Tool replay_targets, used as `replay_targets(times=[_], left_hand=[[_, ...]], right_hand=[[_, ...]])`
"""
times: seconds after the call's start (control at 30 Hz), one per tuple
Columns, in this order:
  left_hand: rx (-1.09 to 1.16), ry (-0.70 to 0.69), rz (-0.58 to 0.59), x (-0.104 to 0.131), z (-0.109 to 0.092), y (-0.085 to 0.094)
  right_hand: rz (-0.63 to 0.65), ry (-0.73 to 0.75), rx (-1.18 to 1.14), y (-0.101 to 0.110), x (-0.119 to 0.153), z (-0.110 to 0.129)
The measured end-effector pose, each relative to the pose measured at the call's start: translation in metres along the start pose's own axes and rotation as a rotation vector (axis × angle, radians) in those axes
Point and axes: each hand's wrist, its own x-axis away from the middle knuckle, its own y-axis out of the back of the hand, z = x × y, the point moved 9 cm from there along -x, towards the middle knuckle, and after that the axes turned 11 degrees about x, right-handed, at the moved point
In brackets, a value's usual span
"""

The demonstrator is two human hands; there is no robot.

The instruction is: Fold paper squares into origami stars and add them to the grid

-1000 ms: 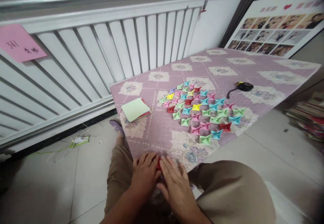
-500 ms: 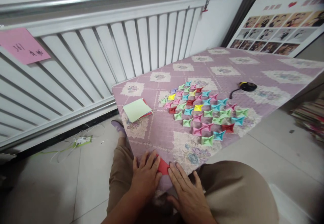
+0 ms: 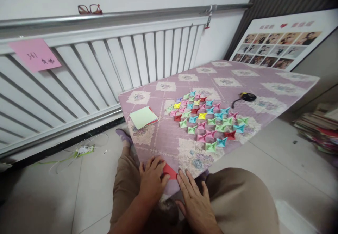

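A folded piece of red paper (image 3: 169, 171) lies at the near corner of the cloth-covered table (image 3: 148, 150). My left hand (image 3: 151, 177) rests over the paper's left part, fingers spread and slightly bent, thumb by its lower edge. Stretched out flat, the fingers of my right hand (image 3: 194, 195) touch the paper's right end. Part of the paper is hidden under my left fingers. Beyond it stand several small folded paper pieces (image 3: 202, 116) in rows, in green, pink, blue, yellow and red. To the left lies a stack of coloured paper sheets (image 3: 143, 117), pale green on top.
A black object with a short strap (image 3: 248, 97) sits on the table's right side. Along the left runs a white radiator (image 3: 105, 65), with glasses (image 3: 89, 9) on the pipe above and a pink note (image 3: 35, 55). A power strip (image 3: 84, 150) lies on the floor.
The camera view has tilted and shifted slightly, so the scene appears lower. My left thumb has moved up against the red paper's lower edge; the right hand stays nearly in place.
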Motion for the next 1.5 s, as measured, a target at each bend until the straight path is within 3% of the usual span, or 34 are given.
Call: replay_targets(times=[0.23, 0.43, 0.67, 0.93, 1.3, 1.5], left_hand=[[-0.009, 0.006, 0.111, -0.007, 0.004, 0.002], [-0.039, -0.007, 0.136, -0.009, 0.002, 0.003], [-0.097, -0.002, 0.136, -0.002, 0.000, 0.000], [-0.114, 0.044, 0.155, -0.002, 0.006, 0.003], [0.204, -0.089, -0.054, 0.017, 0.024, -0.003], [0.388, -0.110, -0.178, 0.029, 0.026, 0.007]], right_hand=[[-0.024, -0.033, -0.019, -0.001, 0.003, -0.007], [-0.088, -0.083, -0.080, 0.010, 0.006, -0.025], [-0.195, -0.147, -0.215, 0.044, -0.030, -0.028], [-0.121, -0.173, -0.177, 0.049, -0.049, -0.016], [-0.219, -0.206, -0.351, 0.052, -0.041, -0.018], [-0.192, -0.180, -0.487, 0.047, -0.036, -0.018]])
